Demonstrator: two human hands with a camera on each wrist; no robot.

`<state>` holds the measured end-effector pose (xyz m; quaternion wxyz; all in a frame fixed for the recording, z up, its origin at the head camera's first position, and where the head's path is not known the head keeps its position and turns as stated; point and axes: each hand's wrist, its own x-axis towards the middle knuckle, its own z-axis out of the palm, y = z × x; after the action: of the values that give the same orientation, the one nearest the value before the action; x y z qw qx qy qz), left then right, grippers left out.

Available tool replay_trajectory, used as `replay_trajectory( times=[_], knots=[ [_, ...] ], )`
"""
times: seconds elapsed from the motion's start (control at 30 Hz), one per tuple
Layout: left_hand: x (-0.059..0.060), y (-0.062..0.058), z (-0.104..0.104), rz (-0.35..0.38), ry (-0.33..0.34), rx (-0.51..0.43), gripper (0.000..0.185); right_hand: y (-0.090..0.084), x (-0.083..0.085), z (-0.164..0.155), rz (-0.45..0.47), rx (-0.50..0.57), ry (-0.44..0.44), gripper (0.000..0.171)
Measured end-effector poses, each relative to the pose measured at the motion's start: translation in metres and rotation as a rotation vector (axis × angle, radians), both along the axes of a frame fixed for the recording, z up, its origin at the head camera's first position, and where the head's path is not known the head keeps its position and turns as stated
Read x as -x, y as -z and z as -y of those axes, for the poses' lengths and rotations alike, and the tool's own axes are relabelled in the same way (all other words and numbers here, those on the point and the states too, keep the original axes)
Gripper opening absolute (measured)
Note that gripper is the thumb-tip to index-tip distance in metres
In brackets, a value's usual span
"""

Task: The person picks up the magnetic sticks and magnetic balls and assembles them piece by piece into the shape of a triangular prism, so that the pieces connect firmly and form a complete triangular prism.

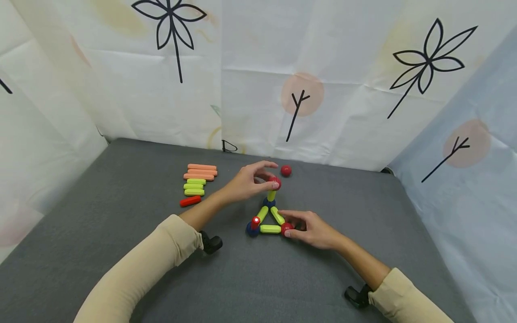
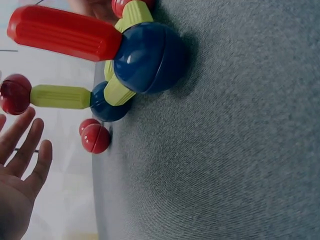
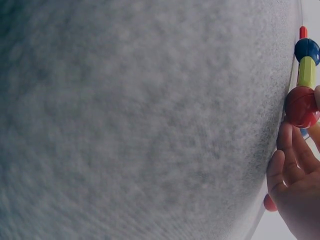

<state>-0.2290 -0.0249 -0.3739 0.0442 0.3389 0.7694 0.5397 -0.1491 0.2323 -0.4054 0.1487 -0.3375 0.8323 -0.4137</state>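
Observation:
A triangle of yellow-green rods (image 1: pixel 270 229) joined by balls lies on the table. My left hand (image 1: pixel 248 183) holds the red ball (image 1: pixel 275 182) topping an upright yellow-green rod (image 2: pixel 61 97), thumb on its near side. That rod rises from the far blue ball (image 2: pixel 107 105). At the triangle's right corner, my right hand (image 1: pixel 315 229) grips another red ball (image 3: pixel 302 107) between thumb and fingers. From the left corner's blue ball (image 1: pixel 252 229) a thick red rod (image 2: pixel 65 32) stands up.
A loose red ball (image 1: pixel 286 170) lies behind the structure. To the left, several orange rods (image 1: pixel 202 172), yellow-green rods (image 1: pixel 194 186) and one red rod (image 1: pixel 190 201) lie in a column on the grey table (image 1: pixel 250 287). A printed cloth (image 1: pixel 258 80) hangs behind.

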Motion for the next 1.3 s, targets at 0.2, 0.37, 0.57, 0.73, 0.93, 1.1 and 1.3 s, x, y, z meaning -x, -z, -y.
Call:
replay_trajectory(
  times=[0.2, 0.37, 0.57, 0.73, 0.93, 1.1, 1.3],
  knots=[
    [0.013, 0.008, -0.003, 0.087, -0.082, -0.021, 0.037, 0.000, -0.001, 0.000, 0.007, -0.003, 0.014, 0.052],
    [0.030, 0.022, -0.008, 0.072, -0.138, 0.057, 0.045, -0.001, -0.001, 0.000, 0.008, -0.015, 0.020, 0.053],
    [0.043, 0.032, -0.016, 0.058, -0.160, 0.152, 0.060, -0.002, -0.001, -0.001, 0.017, -0.028, 0.029, 0.055],
    [0.047, 0.038, -0.024, 0.054, -0.144, 0.181, 0.060, -0.004, -0.001, -0.001, 0.020, -0.035, 0.032, 0.055],
    [0.047, 0.045, -0.029, 0.059, -0.161, 0.161, 0.055, -0.003, 0.001, -0.001, 0.009, -0.020, 0.021, 0.054],
    [0.045, 0.043, -0.024, 0.062, -0.172, 0.078, 0.049, -0.002, 0.001, -0.001, 0.027, -0.025, 0.025, 0.055],
    [0.033, 0.024, -0.011, 0.088, -0.208, -0.021, 0.046, -0.003, 0.000, -0.001, 0.040, -0.025, 0.022, 0.055]
  ],
)
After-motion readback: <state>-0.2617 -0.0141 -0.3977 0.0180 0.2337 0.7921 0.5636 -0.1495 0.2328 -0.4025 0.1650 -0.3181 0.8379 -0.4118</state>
